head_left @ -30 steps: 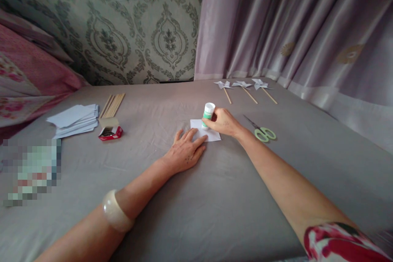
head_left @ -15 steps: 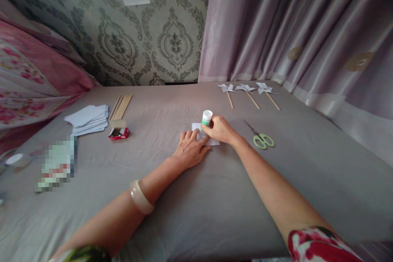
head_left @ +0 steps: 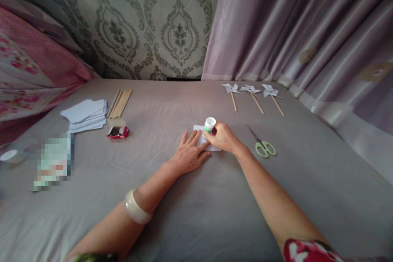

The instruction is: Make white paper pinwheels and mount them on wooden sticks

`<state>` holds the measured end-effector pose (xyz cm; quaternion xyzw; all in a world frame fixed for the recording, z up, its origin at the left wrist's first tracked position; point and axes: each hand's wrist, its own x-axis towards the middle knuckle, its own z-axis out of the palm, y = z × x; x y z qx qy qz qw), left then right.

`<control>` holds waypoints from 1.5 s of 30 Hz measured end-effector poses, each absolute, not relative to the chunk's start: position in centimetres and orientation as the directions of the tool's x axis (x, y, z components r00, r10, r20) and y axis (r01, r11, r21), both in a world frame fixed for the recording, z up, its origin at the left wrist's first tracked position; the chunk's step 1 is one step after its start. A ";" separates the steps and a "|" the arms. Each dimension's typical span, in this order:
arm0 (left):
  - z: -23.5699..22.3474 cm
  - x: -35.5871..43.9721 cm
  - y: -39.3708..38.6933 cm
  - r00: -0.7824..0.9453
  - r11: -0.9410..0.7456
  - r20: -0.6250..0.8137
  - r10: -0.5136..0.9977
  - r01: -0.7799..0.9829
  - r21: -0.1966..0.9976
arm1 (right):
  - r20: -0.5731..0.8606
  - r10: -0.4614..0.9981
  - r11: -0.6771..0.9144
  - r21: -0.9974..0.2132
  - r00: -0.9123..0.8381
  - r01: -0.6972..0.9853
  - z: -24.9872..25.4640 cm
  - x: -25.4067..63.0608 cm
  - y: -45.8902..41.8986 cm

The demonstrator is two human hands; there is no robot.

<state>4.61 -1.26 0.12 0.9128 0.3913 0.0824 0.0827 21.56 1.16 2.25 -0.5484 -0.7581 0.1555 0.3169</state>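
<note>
My right hand (head_left: pixel 225 137) grips a white and green glue stick (head_left: pixel 210 123) and holds it upright with a slight tilt over a small white sheet of paper (head_left: pixel 215 148). The lower end of the stick is hidden behind my fingers. Flat on the left part of that sheet rests my left hand (head_left: pixel 190 153), its fingers spread. To the right of my right hand lie scissors (head_left: pixel 262 148) with light green handles, blades pointing away from me.
Paper pinwheels (head_left: pixel 250 89) on sticks lie at the back right. On the left are stacked white sheets (head_left: pixel 87 115), wooden sticks (head_left: pixel 121 104), a small red open box (head_left: pixel 118 132), a blurred greenish packet (head_left: pixel 53 161) and a white round object (head_left: pixel 12 156).
The glue stick and my right hand have shifted slightly over the paper, and the stick leans more. My left fingers are spread wider. The whole view has moved a little.
</note>
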 end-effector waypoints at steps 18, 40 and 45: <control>-0.1 4.5 -1.3 0.682 -0.677 0.083 0.727 0.690 0.257 | 0.250 0.947 0.314 -0.571 -0.204 0.759 3.1 21.8 0.7; -0.3 4.4 -1.1 0.687 -0.678 0.080 0.722 0.680 0.278 | 0.318 0.926 0.360 -0.593 -0.201 0.720 2.6 22.1 1.0; -0.6 4.3 -1.1 0.686 -0.684 0.101 0.720 0.678 0.268 | 0.302 0.923 0.380 -0.612 -0.239 0.694 2.5 21.9 0.9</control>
